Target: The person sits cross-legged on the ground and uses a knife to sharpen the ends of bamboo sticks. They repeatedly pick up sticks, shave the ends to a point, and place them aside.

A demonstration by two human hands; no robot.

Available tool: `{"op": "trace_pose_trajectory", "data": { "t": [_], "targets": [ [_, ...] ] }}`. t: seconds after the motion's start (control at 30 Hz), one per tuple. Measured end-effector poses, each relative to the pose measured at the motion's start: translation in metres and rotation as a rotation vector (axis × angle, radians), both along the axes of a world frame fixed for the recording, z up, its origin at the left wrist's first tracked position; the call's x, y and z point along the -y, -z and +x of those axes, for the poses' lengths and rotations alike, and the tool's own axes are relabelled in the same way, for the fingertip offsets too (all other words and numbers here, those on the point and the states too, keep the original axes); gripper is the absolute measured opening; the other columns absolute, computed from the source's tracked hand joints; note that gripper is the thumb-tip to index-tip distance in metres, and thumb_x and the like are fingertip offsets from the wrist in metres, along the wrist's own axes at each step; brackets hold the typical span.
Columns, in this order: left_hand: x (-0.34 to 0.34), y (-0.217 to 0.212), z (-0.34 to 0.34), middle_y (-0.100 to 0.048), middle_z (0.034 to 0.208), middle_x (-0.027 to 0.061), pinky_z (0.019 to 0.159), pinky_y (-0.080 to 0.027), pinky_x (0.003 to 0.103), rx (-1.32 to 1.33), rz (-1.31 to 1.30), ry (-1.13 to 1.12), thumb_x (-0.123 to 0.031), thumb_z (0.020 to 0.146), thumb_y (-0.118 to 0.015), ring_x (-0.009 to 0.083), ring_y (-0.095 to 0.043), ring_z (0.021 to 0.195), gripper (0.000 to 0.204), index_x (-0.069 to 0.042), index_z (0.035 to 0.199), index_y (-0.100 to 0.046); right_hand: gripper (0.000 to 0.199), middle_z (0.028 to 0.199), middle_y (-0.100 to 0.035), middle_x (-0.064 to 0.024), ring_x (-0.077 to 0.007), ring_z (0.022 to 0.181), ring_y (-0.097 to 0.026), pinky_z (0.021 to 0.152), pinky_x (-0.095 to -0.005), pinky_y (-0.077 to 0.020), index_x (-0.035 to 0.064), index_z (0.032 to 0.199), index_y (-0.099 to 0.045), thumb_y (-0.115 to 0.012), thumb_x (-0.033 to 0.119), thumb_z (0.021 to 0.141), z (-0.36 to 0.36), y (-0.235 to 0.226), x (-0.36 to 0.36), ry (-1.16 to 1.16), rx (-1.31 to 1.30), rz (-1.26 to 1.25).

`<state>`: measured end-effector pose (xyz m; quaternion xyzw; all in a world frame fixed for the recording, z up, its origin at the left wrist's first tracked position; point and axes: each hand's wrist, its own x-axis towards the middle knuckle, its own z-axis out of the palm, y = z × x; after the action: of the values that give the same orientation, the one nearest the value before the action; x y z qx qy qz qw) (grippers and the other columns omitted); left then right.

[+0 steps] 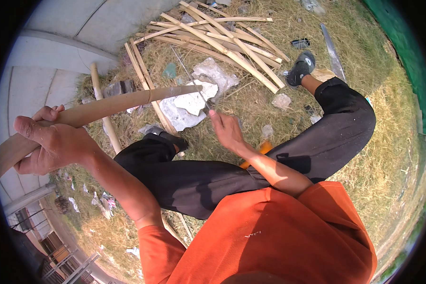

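My left hand [59, 142] is wrapped round a thick bamboo pole [113, 100], which runs from the left edge toward the middle of the view. The pole's far end lies over a pale, broken stone block [194, 102]. Closed round the handle end of a long knife [187, 70], my right hand [227, 130] sits just beyond my knees. The knife's thin blade shows nearly edge-on and crosses the tip of the pole; whether the two touch, I cannot tell. My fingers hide the handle.
Split bamboo strips [222, 40] lie piled on dry grass ahead. Another long metal blade [332, 54] rests beyond my right foot. A grey wall [71, 47] stands at left, a green sheet [407, 47] at right. Another pole [104, 109] lies near the wall, among scattered litter.
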<state>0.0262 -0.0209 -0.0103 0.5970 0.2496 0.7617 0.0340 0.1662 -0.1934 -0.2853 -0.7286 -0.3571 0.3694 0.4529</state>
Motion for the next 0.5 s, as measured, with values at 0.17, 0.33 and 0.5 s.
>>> {"op": "trace_pose_trajectory", "data": {
  "t": [0.17,0.33,0.5],
  "targets": [
    [-0.007,0.005,-0.002,-0.051,0.065,0.0141,0.044,-0.053,0.032,0.02,-0.032,0.002,-0.01,0.09,-0.066,0.0184,-0.053,0.047,0.05,0.002,0.115,-0.024,0.065,0.055,-0.051,-0.0134,-0.0254,0.053,-0.049,0.057,-0.0432,-0.0401,-0.0023,0.063,-0.053,-0.039,0.05,0.099,-0.002,0.015,-0.002,-0.044,-0.023,-0.282],
    [-0.014,0.006,-0.013,-0.052,0.066,0.0151,0.042,-0.051,0.032,-0.007,0.009,0.031,-0.008,0.089,-0.066,0.0182,-0.053,0.047,0.05,0.002,0.116,-0.025,0.069,0.059,-0.056,-0.018,-0.0302,0.058,-0.055,0.063,-0.0479,-0.0417,-0.0031,0.065,-0.058,-0.038,0.054,0.098,0.005,0.006,0.001,-0.127,-0.074,-0.138],
    [-0.011,0.004,-0.002,-0.051,0.057,0.0141,0.042,-0.052,0.03,-0.007,0.04,0.043,-0.013,0.089,-0.069,0.0168,-0.051,0.043,0.052,0.005,0.112,-0.026,0.066,0.053,-0.051,-0.0124,-0.0248,0.053,-0.051,0.057,-0.0435,-0.0401,-0.0013,0.062,-0.055,-0.039,0.051,0.098,0.023,0.077,0.004,-0.048,0.108,-0.499]
  ]
}}
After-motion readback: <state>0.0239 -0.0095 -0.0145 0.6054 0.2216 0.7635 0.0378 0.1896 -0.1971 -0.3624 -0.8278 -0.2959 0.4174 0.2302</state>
